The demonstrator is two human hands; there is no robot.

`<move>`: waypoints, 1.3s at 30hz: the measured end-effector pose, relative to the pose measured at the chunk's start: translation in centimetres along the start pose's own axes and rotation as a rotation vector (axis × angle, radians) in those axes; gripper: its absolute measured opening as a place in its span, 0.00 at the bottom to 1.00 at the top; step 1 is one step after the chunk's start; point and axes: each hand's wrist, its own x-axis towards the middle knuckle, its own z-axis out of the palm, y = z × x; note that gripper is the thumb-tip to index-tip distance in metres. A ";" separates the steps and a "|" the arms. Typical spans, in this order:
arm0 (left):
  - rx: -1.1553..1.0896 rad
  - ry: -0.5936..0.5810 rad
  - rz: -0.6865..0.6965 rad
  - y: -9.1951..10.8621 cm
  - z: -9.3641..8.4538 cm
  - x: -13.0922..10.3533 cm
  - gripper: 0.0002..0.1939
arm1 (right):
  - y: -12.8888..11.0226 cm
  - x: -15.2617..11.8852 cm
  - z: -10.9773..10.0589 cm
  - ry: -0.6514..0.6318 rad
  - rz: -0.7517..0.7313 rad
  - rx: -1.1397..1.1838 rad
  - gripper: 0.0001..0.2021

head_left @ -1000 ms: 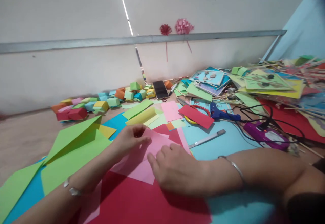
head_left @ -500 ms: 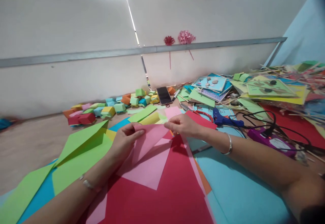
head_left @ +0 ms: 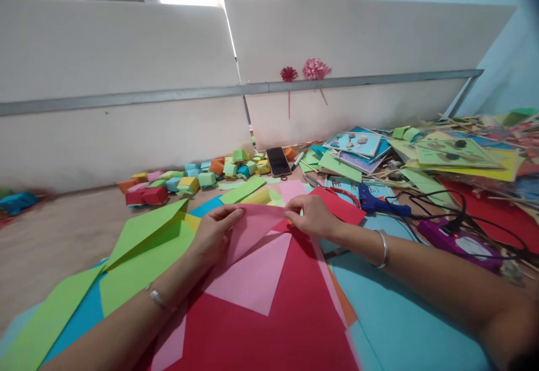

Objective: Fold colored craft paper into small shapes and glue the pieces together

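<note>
Between both hands I hold a pink sheet of paper (head_left: 256,226), lifted by its upper edge. My left hand (head_left: 214,235) pinches its left corner, thumb on top. At the right corner, my right hand (head_left: 309,215) grips the edge between thumb and curled fingers. Below the lifted sheet lies another pink area of paper (head_left: 251,278); whether it is the same sheet folded or a separate one I cannot tell. Under that is a large red sheet (head_left: 269,334). Green sheets (head_left: 145,261) spread out left of my left hand.
Scissors with red handles (head_left: 344,192), a blue glue gun (head_left: 381,200) and a purple power strip (head_left: 457,243) with black cables lie to the right. Small coloured paper boxes (head_left: 206,179) and a phone (head_left: 278,161) line the white panel. Light blue sheets (head_left: 404,298) lie under my right arm.
The view has shifted slightly, so everything sits a little further right. The right hand's fingers have curled more at the pink paper's corner; both hands still hold it.
</note>
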 end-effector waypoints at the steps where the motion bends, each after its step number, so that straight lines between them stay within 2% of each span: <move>1: 0.034 -0.012 0.004 0.0 0.1 -0.2 0.17 | -0.1 0.0 0.0 -0.008 -0.017 -0.028 0.05; 5: 0.175 -0.089 0.038 0.4 1.1 -1.9 0.12 | -1.1 -0.7 0.3 -0.059 -0.174 -0.174 0.07; 8: 0.274 -0.157 0.069 1.0 1.9 -3.3 0.10 | -1.8 -1.2 0.6 -0.056 -0.277 -0.146 0.07; 10: 0.348 -0.181 0.075 1.1 2.2 -3.7 0.09 | -1.8 -1.2 0.6 0.030 -0.258 -0.065 0.08; 13: 0.429 -0.161 0.064 0.9 2.1 -3.7 0.12 | -1.0 -0.5 0.1 0.177 -0.123 0.051 0.08; 15: 0.442 -0.142 0.039 0.6 1.9 -3.4 0.13 | -0.2 0.0 -0.2 0.225 -0.039 0.084 0.08; 20: 0.403 -0.118 -0.022 0.4 1.6 -3.0 0.15 | 1.1 0.8 -0.5 0.264 0.018 0.089 0.08; 27: 0.252 -0.113 -0.001 0.4 1.4 -2.7 0.17 | 0.6 0.5 -0.1 0.294 -0.014 0.074 0.08; 31: 0.161 -0.140 0.001 0.4 1.6 -2.9 0.15 | 0.4 0.3 -0.3 0.322 -0.040 0.080 0.08; 33: 0.149 -0.157 -0.022 0.7 1.9 -3.2 0.14 | 0.3 0.2 -0.6 0.313 -0.068 0.083 0.08; 36: 0.157 -0.223 -0.065 1.3 2.2 -3.6 0.21 | 0.1 0.1 -0.6 0.245 -0.136 0.083 0.08; 39: 0.214 -0.336 -0.091 1.7 2.5 -3.7 0.22 | -0.5 -0.4 0.0 0.129 -0.323 0.065 0.08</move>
